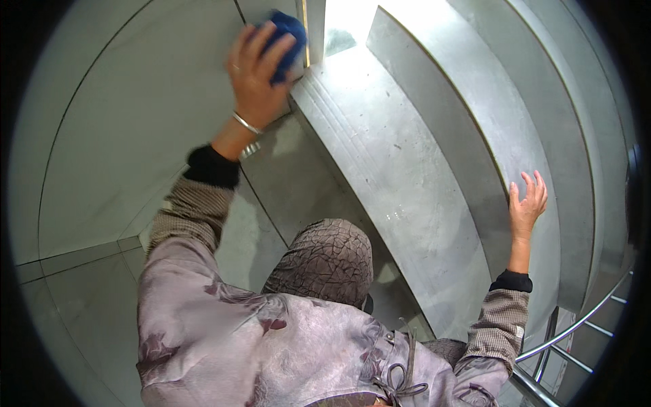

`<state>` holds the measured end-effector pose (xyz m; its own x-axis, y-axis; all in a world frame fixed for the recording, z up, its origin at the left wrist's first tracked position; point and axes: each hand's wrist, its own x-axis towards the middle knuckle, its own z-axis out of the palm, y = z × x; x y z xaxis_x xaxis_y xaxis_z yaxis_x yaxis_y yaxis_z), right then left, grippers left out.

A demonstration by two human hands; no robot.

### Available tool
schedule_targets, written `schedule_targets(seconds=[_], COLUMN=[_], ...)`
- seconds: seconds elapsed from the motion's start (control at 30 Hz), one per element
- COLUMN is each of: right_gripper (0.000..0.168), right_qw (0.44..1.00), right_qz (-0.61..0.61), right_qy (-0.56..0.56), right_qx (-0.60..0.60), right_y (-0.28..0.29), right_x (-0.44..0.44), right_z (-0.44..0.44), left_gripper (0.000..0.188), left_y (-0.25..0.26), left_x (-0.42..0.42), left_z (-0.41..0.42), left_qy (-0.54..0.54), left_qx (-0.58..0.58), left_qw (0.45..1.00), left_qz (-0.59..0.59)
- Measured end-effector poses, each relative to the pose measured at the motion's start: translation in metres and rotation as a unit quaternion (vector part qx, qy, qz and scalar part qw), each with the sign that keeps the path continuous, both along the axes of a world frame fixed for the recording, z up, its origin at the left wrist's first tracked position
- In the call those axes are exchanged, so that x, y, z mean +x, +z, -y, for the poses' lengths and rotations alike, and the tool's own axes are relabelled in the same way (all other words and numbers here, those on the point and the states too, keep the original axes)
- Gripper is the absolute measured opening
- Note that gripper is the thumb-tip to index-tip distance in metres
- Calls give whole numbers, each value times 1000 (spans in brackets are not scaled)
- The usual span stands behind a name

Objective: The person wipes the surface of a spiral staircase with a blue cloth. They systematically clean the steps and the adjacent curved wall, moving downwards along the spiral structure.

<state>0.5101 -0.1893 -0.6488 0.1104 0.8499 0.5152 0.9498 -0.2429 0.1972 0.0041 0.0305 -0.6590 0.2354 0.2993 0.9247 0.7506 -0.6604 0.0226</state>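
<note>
My left hand [259, 76], slightly blurred and with a bangle at the wrist, presses a dark blue cloth [288, 46] to the pale tiled wall [142, 102] at the upper left. The cloth is bunched under my fingers, beside a thin gold-coloured trim strip [305, 30] and just above the end of a stair step. Far to the right, my right hand [529, 203] is at the front edge of a higher grey step [513, 132], its fingers curled and apart with nothing held. Whether its fingertips bear on the step cannot be told.
Grey stone-like steps rise to the right, the lowest tread [396, 147] nearest me. A metal railing [564, 338] with bars stands at the lower right. My bent knee [325, 254] is over the tiled floor [300, 168] between wall and steps. Bright light falls at the top.
</note>
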Motion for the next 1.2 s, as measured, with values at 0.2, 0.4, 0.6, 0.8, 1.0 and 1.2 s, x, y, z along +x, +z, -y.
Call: schedule_targets(seconds=[0.2,0.4,0.6,0.8,1.0,1.2], right_gripper=[26,24,23,23,23,23], right_qw=[996,996,995,998,998,998], right_qz=[-75,-65,-67,-49,-38,-40], right_qy=[48,64,67,39,45,51], right_qx=[-1,-2,4,6,7,8], right_y=[-21,-14,-15,-21,-23,-26], right_x=[19,22,18,27,31,33], right_z=[4,5,0,3,1,1], left_gripper=[63,48,42,51,39,35], left_y=[-16,-138,-164,11,66,-43], left_x=[-57,-91,-152,-136,-155,-166], left_z=[-28,6,60,70,29,72], left_qy=[165,129,118,170,223,98], left_qx=[-3,-179,-373,-67,13,-441], left_qw=[931,807,798,962,927,846], left_qz=[-327,-548,-458,-205,-302,-282])
